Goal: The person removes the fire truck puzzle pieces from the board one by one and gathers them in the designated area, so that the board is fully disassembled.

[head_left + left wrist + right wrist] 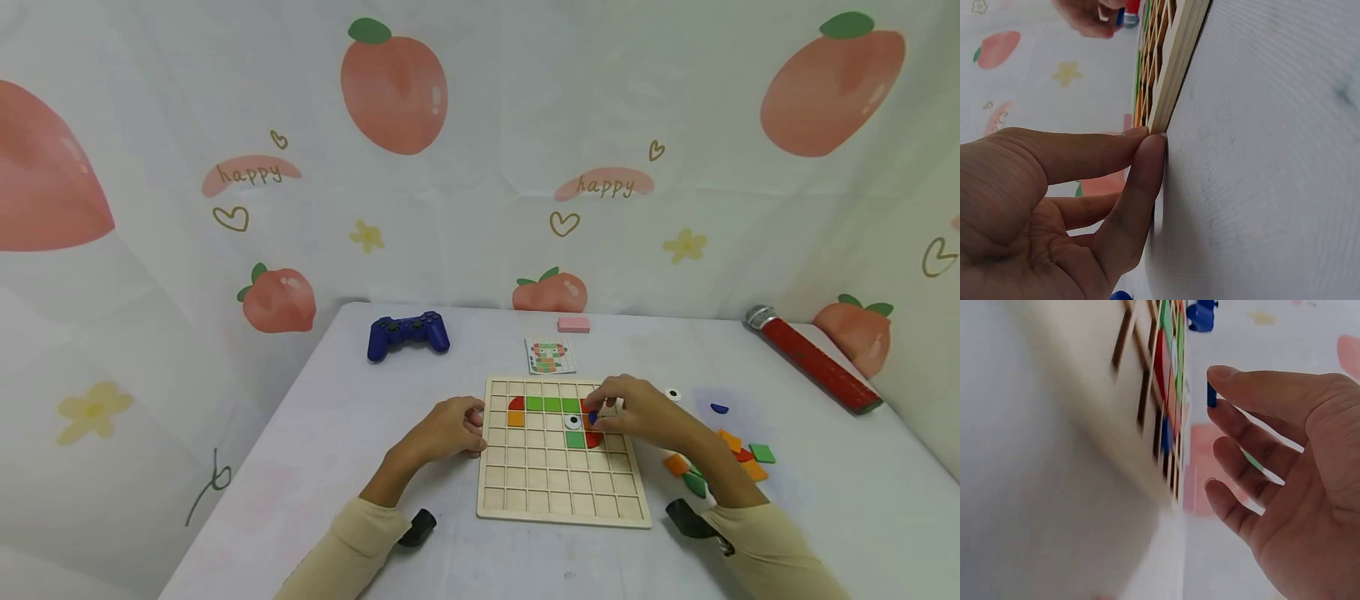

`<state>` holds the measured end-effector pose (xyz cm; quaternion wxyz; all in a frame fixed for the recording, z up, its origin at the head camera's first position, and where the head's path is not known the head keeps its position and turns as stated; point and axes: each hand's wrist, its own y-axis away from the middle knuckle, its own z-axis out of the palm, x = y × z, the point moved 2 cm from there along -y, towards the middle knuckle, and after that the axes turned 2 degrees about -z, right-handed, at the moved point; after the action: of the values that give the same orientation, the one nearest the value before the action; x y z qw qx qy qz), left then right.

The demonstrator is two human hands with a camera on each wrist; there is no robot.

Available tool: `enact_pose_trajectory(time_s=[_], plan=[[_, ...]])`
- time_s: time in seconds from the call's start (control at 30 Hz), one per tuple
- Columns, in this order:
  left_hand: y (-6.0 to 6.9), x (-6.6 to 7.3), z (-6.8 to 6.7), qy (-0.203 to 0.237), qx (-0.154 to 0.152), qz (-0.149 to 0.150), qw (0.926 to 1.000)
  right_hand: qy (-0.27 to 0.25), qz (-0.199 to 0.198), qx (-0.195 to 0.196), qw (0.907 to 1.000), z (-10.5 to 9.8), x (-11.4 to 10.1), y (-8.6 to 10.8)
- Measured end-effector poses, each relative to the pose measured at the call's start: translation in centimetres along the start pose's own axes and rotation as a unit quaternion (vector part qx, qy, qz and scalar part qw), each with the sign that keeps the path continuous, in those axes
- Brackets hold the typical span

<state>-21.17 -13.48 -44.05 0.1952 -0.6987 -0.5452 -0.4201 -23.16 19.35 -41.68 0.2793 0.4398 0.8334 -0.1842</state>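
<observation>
A wooden grid board [540,479] lies on the table with coloured tiles in its upper cells: green squares [552,405], an orange square [516,418], red rounded tiles and a white eye tile [573,422]. My left hand [446,429] pinches the board's left edge between thumb and forefinger, plain in the left wrist view. Over the board's right side, my right hand [637,408] pinches a small blue tile [1211,394] between thumb and forefinger, its other fingers loosely bent. In the right wrist view that tile is apart from the board, where another blue piece [1166,434] shows.
Behind the board lie a pattern card [551,356] and a pink block [573,325]. A blue game controller [408,333] is back left, a red microphone [813,362] back right. Loose tiles [762,453] are scattered right of the board, partly beneath my right forearm.
</observation>
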Motion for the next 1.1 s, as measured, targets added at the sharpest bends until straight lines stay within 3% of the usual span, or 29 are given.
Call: enact_pose_trajectory(time_s=[0.6, 0.8, 1.1], plan=[[0.1, 0.3, -0.1, 0.010, -0.001, -0.007, 0.9999, -0.010, -0.064, -0.038, 0.9971, 3.8, -3.8, -5.3], [0.0, 0.2, -0.2, 0.010, 0.000, -0.007, 0.9999, -0.017, -0.097, -0.053, 0.9937, 4.9, -4.7, -6.5], [0.0, 0.1, -0.3, 0.016, -0.004, -0.003, 0.9999, -0.017, -0.114, -0.057, 0.9917, 6.2, -5.8, -7.8]])
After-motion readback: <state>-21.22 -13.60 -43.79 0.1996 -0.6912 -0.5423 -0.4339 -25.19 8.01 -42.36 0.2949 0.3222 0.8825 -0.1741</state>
